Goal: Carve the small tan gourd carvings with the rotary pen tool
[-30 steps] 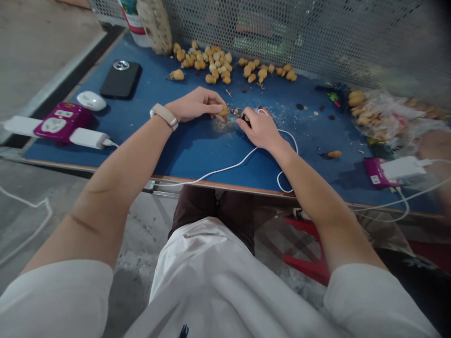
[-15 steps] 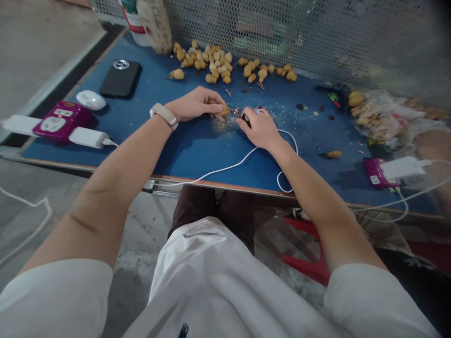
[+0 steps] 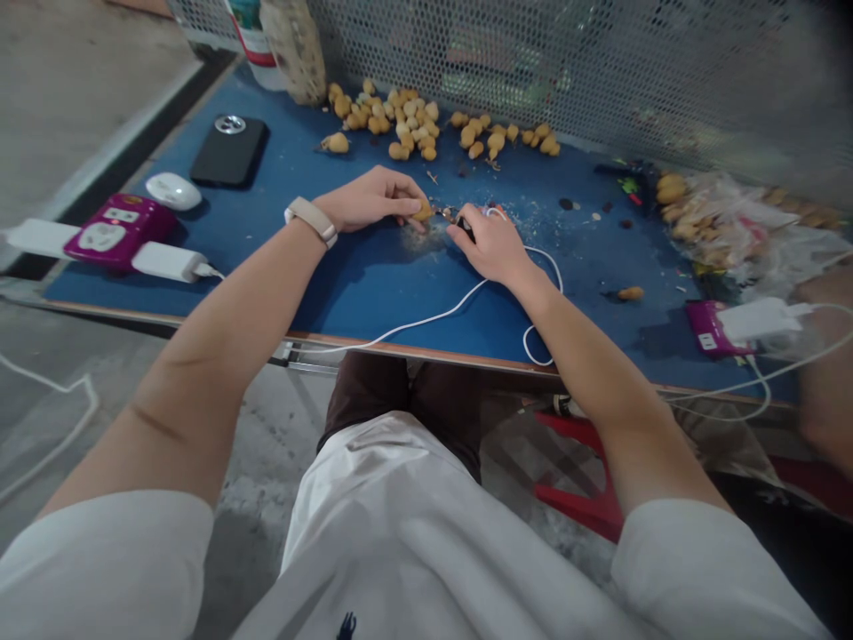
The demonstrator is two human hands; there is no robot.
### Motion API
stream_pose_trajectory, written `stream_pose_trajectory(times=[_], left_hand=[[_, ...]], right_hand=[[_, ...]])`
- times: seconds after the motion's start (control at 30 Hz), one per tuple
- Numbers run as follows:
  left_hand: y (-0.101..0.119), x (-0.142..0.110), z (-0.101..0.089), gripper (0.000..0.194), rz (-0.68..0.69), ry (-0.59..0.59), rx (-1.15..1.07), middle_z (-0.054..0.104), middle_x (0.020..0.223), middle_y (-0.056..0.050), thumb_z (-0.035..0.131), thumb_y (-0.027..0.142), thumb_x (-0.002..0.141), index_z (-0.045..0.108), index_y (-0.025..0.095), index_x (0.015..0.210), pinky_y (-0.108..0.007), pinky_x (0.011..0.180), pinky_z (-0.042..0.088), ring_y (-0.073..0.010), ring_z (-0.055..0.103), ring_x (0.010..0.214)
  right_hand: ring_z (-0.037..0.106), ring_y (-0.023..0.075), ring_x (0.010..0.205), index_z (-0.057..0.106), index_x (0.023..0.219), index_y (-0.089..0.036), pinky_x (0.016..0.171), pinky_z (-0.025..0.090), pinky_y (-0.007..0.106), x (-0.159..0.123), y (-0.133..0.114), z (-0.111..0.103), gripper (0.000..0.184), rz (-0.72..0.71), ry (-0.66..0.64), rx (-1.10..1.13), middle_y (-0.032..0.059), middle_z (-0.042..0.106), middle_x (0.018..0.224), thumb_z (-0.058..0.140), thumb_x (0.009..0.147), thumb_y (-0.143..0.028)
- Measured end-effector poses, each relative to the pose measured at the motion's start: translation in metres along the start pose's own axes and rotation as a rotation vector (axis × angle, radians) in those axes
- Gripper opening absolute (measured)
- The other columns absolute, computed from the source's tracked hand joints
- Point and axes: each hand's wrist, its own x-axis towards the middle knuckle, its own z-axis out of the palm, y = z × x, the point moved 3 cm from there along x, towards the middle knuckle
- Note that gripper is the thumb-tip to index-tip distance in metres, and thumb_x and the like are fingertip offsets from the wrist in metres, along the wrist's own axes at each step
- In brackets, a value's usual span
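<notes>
Pinching a small tan gourd-shaped piece, the left hand held it low over the blue work mat — the right hand clenched a small black tool on a thin white cable, its tip right beside the piece.

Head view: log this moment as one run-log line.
left hand: holds small gourd | right hand: holds corded black tool | surface: blue tabletop

This is a makeshift handcraft workspace on a rough concrete floor. A blue tabletop, backed by a perforated metal screen, carries heaps of small tan pieces, scattered shavings and magenta power sockets, with a red plastic stool at its edge.
</notes>
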Motion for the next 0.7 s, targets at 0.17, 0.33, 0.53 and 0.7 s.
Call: stream_pose_trajectory(times=[0.17,0.33,0.53,0.7], left_hand=[[-0.0047,0.0026,-0.0011,0.039,-0.015,0.006,-0.003,0.095,0.110,-0.011,0.103,0.056,0.103,0.097,0.023,0.122,-0.046,0.110,0.066,-0.0362,0.092,0.124],[-0.0042,0.0030,-0.0009,0.045,-0.015,-0.010,-0.006,0.096,0.111,-0.011,0.102,0.063,0.103,0.097,0.023,0.124,-0.047,0.109,0.066,-0.0323,0.089,0.117],[-0.0033,0.0027,0.0000,0.042,-0.050,0.004,0.014,0.091,0.094,-0.006,0.099,0.065,0.101,0.097,0.028,0.120,-0.049,0.122,0.063,-0.0355,0.084,0.135],[-0.0031,0.0024,0.0002,0.044,-0.034,-0.016,0.015,0.092,0.096,-0.004,0.098,0.068,0.101,0.096,0.029,0.121,-0.050,0.123,0.062,-0.0338,0.084,0.134]], right_hand=[[0.083,0.0511,0.122,0.073,0.151,-0.028,0.104,0.059,0.060,-0.0001,-0.0052,-0.0040,0.082,0.031,-0.030,-0.013,0.0213,0.089,0.122,0.023,0.130,-0.089],[0.083,0.0510,0.122,0.073,0.149,-0.028,0.105,0.059,0.060,0.0000,-0.0040,-0.0022,0.079,0.006,-0.014,0.003,0.0204,0.090,0.120,0.024,0.130,-0.087],[0.083,0.0508,0.120,0.073,0.147,-0.029,0.103,0.059,0.059,-0.0006,-0.0024,-0.0022,0.086,-0.013,0.008,0.015,0.0199,0.090,0.118,0.019,0.128,-0.092],[0.083,0.0509,0.118,0.073,0.150,-0.029,0.103,0.059,0.059,-0.0009,-0.0045,-0.0043,0.088,-0.022,0.002,0.018,0.0187,0.090,0.112,0.019,0.127,-0.094]])
